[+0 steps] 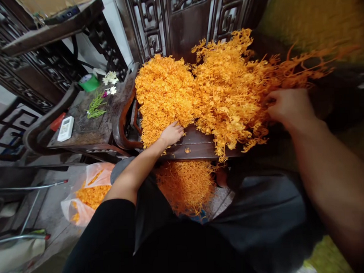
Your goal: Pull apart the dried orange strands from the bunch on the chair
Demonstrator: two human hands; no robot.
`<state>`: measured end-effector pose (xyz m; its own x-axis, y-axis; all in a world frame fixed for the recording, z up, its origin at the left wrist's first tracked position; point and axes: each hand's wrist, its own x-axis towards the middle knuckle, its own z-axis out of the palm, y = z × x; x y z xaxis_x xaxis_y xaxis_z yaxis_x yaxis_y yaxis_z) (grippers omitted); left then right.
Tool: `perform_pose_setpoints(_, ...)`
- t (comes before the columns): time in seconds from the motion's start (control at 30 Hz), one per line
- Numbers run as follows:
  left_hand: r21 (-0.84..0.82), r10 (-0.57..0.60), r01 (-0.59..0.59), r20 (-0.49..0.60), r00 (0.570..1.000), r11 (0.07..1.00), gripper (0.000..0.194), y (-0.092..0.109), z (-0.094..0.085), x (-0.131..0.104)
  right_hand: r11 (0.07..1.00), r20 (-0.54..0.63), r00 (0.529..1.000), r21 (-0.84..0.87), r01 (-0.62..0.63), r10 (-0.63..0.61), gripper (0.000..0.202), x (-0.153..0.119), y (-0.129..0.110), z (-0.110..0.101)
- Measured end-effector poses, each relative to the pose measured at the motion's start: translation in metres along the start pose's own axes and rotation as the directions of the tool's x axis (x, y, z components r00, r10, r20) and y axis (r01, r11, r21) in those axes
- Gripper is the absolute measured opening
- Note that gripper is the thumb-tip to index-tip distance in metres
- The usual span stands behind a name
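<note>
A: Head view. What is listed, and where?

B: Orange sprigs [228,98], one loose heap, laid on the right part of the dark wooden bench [197,140]. A mound of orange florets [166,89] is set just beside them, on the bench's left part.

A: Handling?

B: Judged light, soft and springy, not slippery; easily snagged and broken. Best taken by the thin stems, toward the bench's right end, so that the heads are not crushed. The mound is best scooped.

A: Appearance?

B: Sprigs: bright orange, branched, tips curled, stems darker and splayed. Florets: finer, densely piled. One stray piece [187,150] is seen near the bench's front edge.

A: Grip?

B: The right hand [289,107] is set against the sprigs' stem side, fingers bent; whether stems are pinched cannot be told. The left hand [172,133] is rested at the mound's front edge, over the bench; whether anything is held cannot be told.

A: Surroundings?

B: Thin orange stalks [187,184], heaped below the bench's front edge; a plastic bag [101,168] of orange pieces, left of the bench.
</note>
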<state>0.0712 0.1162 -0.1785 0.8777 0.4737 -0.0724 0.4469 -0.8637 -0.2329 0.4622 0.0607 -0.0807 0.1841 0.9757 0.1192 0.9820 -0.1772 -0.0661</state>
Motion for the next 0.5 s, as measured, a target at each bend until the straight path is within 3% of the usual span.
perform_pose_setpoints(0.23,-0.051,-0.104,0.105,0.015,0.994,0.993,0.026,0.043,-0.021,0.016,0.998,-0.024,0.998,0.016,0.053,-0.052,0.034,0.002,0.002,0.007)
perform_pose_setpoints(0.4,-0.128,-0.107,0.095,-0.090,0.990,0.987,0.032,0.066,-0.040,0.040,0.998,0.001,0.999,0.052,0.037,-0.037,0.030,0.002,-0.005,0.004)
perform_pose_setpoints(0.5,-0.172,-0.272,0.258,-0.061,0.960,0.951,0.042,0.079,-0.041,0.069,0.998,-0.003,0.999,0.055,0.042,-0.042,0.028,0.003,-0.007,0.003)
